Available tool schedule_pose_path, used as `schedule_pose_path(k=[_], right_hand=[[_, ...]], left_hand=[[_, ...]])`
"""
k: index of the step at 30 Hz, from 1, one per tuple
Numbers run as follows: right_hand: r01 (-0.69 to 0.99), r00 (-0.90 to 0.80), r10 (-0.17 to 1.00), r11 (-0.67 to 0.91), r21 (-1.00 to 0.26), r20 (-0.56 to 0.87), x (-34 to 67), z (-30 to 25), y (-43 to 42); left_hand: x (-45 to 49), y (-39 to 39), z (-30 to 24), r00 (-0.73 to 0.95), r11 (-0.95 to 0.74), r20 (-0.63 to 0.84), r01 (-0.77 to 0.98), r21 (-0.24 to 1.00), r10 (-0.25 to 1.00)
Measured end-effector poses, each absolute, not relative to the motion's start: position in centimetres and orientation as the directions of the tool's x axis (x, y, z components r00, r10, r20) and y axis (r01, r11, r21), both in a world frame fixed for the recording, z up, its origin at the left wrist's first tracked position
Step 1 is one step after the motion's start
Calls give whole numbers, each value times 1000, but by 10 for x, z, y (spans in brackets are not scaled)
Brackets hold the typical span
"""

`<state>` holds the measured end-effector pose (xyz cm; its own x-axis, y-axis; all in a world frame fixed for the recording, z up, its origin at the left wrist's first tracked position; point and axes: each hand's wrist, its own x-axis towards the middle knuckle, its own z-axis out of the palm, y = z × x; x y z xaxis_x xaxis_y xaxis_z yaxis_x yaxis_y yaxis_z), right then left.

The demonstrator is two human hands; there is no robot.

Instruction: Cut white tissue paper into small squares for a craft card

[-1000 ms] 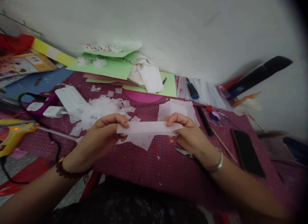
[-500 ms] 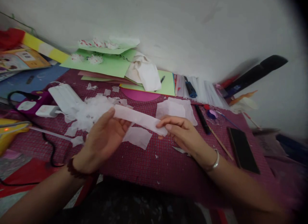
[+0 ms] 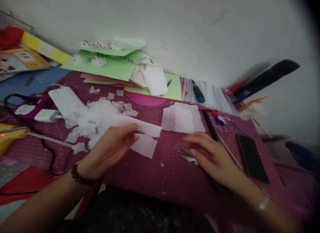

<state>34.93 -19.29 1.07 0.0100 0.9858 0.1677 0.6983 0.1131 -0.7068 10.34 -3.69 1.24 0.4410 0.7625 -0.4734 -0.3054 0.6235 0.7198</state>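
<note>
My left hand [image 3: 116,144] pinches a white tissue paper strip [image 3: 148,128] between thumb and fingers; the strip stretches out to the right, its left part behind my fingers. Below it a loose square of white tissue paper [image 3: 145,145] lies on the cloth. My right hand [image 3: 207,151], somewhat blurred, is over a pair of scissors [image 3: 188,158]. Its thumb and fingers are apart, with nothing visible between them. Only the scissor blades show; the handles are hidden under the hand. Beyond the right hand lie stacked squares of white tissue paper [image 3: 183,118].
A heap of white paper pieces [image 3: 102,112] lies at left, beside a purple power strip [image 3: 32,106] and a yellow glue gun [image 3: 11,133] with a lit orange light. Green card sheets [image 3: 107,67] lie at the back. A phone [image 3: 252,158] and a black pen [image 3: 210,125] lie at right.
My right hand has let go of the strip's right end and moved right and down to the scissors. The left hand still has the strip, which sits slightly lower and farther left.
</note>
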Motion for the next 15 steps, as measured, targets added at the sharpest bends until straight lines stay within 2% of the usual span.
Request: schedule_pose_path(k=[3,5,8,11,13,15], right_hand=[[846,288,933,-143,-513,214,387,-26,-260],[885,350,905,-234,-402,243,404,-55,-300],[916,329,913,-247,-315,241,415,-85,-336],[939,256,942,-190,-287,215,416,-91,-342],[948,217,957,-160,-277,191,418,-90,-337],[945,223,960,-170,-279,169,423,-89,-332]], left_hand=[[90,-22,21,322,501,-393,-411,762,861],[84,-12,22,265,437,-350,-460,773,899],[79,-1,20,191,402,-355,-512,759,915],[75,3,17,130,391,-385,-545,742,914],[71,3,16,119,394,-394,-524,755,912],[66,2,14,152,382,-351,-424,821,924]])
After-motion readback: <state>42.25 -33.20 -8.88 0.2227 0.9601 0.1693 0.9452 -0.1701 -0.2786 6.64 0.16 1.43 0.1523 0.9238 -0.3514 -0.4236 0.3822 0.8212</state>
